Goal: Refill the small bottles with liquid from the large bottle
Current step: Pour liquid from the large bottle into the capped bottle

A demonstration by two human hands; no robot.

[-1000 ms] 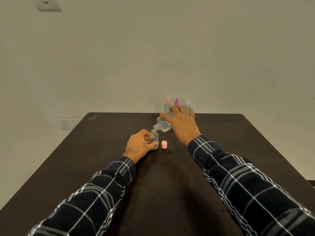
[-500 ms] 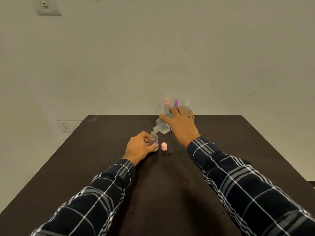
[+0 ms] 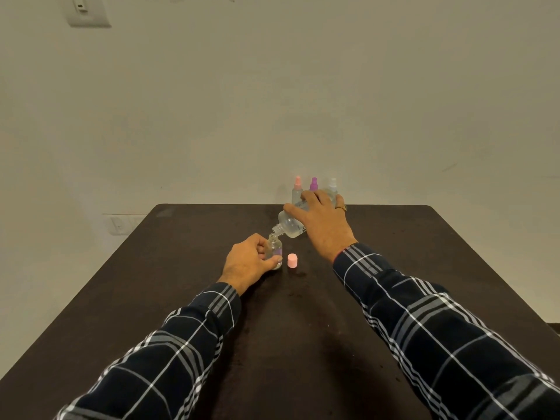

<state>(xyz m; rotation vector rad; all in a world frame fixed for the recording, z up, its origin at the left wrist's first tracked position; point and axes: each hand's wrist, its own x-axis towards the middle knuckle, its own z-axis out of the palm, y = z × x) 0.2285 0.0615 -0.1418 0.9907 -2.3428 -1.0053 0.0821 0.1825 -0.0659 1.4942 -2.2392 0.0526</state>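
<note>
At the table's (image 3: 181,298) middle, the left hand (image 3: 247,262) gripped the small bottle (image 3: 275,251) while the right hand (image 3: 321,221), fingers curled round the tilted large bottle (image 3: 289,225), risked spilling past the narrow neck.

Both arms reach forward, the left sleeve (image 3: 169,353) and the right sleeve (image 3: 439,328) ending at bare wrists. The left hand (image 3: 248,262) curls around the small bottle (image 3: 275,250), with the thumb across its lower front and the fingers on its far side. The right hand (image 3: 321,225) grips the large bottle (image 3: 289,225) from above, back of the hand up. Its thumb lies toward the neck, and it is above and beyond the left grip.
</note>
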